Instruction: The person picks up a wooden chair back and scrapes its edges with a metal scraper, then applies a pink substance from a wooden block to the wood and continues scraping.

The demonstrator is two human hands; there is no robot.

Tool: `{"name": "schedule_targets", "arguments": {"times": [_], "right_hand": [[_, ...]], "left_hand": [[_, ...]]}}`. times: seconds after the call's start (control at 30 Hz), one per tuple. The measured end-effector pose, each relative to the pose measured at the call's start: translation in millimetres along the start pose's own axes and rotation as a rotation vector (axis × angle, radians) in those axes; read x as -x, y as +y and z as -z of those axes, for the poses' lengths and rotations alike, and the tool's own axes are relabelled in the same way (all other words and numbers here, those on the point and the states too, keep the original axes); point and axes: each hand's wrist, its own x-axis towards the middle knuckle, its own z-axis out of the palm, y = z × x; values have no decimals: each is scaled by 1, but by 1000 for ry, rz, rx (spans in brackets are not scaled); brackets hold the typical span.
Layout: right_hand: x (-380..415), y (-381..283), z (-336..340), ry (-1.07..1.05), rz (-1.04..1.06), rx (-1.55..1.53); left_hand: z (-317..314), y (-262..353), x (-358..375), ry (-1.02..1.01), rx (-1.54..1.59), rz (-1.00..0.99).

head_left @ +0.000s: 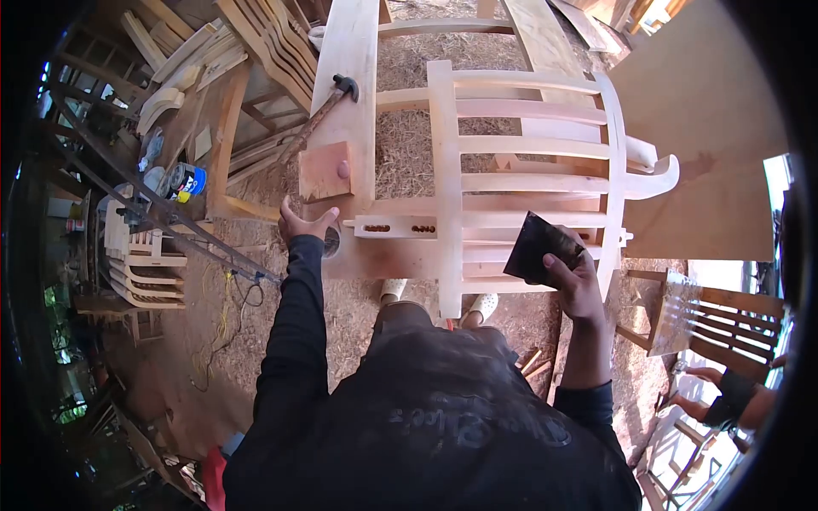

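Observation:
My right hand (569, 271) grips a dark, flat square piece (538, 249) between thumb and fingers, over the lower slats of a pale wooden slatted frame (534, 184). At the left, my left hand (308, 220) has its thumb and fingers spread, with nothing held. It is close to the end of a slotted wooden rail (396, 227) and just below a reddish square wood block (325, 171). A hammer (328, 106) lies on the long plank above that block.
Curved wooden parts (268, 43) are stacked at the upper left. A blue and yellow can (188, 181) stands on the left. A large wooden panel (711, 145) and a slatted chair (724, 319) are at the right. Another person's legs (724, 400) show at lower right.

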Motion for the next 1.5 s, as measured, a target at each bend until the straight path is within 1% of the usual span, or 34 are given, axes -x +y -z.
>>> {"name": "schedule_targets", "arguments": {"times": [0.03, 0.07, 0.13, 0.2, 0.23, 0.27, 0.3, 0.33, 0.4, 0.5, 0.6, 0.67, 0.73, 0.77, 0.8, 0.87, 0.9, 0.97, 1.0, 1.03, 1.13, 1.17, 1.2, 1.27, 1.3, 1.37, 1.4, 1.43, 1.47, 1.5], "right_hand": [[1, -2, -18, 21, -18, -63], [3, 2, -37, 46, -42, -129], [12, 28, -72, 180, -61, -232], [26, 46, -112, 291, -69, -284], [33, 53, -133, 337, -110, -311], [40, 60, -152, 372, -163, -324], [45, 66, -170, 381, -194, -346], [49, 72, -186, 385, -214, -378], [49, 76, -208, 361, -238, -336], [37, 73, -234, 335, -225, -298], [16, 67, -247, 298, -168, -348], [20, 72, -249, 285, -173, -357], [12, 63, -251, 218, -142, -375], [9, 65, -256, 252, -125, -414], [6, 60, -260, 217, -118, -471], [-1, 82, -256, 231, -132, -633], [-5, 89, -253, 209, -111, -719], [-7, 82, -258, 232, -54, -829], [-8, 78, -259, 237, -30, -887], [-12, 78, -257, 246, -25, -903], [-14, 66, -252, 423, -79, -656], [-13, 60, -254, 408, -19, -700], [-13, 66, -244, 400, -43, -745], [-19, 91, -225, 383, -95, -839], [-11, 85, -221, 345, -180, -870], [8, 76, -214, 354, -175, -902], [20, 67, -213, 358, -174, -919], [30, 57, -211, 405, -190, -915], [34, 60, -205, 405, -135, -931], [37, 63, -197, 405, -78, -945]], "left_hand": [[3, 5, -24, -27, -168, 18], [-3, -4, -50, -94, -206, -23], [-19, -42, -98, -227, -283, -90], [-17, -78, -158, -421, -214, -422], [-19, -91, -189, -522, -175, -569], [-26, -101, -204, -630, -133, -708], [-12, -75, -205, -713, -414, -624], [-9, -73, -207, -764, -468, -668], [-14, -54, -221, -832, -564, -803], [-4, -32, -213, -834, -635, -851], [-18, -56, -229, -774, -129, -1118], [4, -43, -219, -881, 54, -801], [5, -61, -220, -1086, 511, -626], [26, -48, -203, -1119, 676, -585], [50, -28, -183, -1163, 841, -542], [87, -14, -169, -1240, 692, -695], [104, -1, -152, -1306, 724, -685], [127, 22, -112, -1455, 797, -648], [137, 31, -93, -1548, 821, -566], [138, 31, -77, -1609, 845, -516], [141, 35, -30, -1778, 879, -395], [137, 38, -18, -1825, 873, -421], [130, 43, -11, -1868, 777, -492], [114, 48, 1, -1897, 697, -673], [105, 55, 3, -1884, 616, -834], [94, 69, 6, -1832, 449, -1138], [96, 73, 15, -1884, 548, -890], [102, 78, 27, -1917, 639, -635], [104, 81, 37, -1931, 721, -376], [93, 74, 42, -1858, 919, -415]]}}
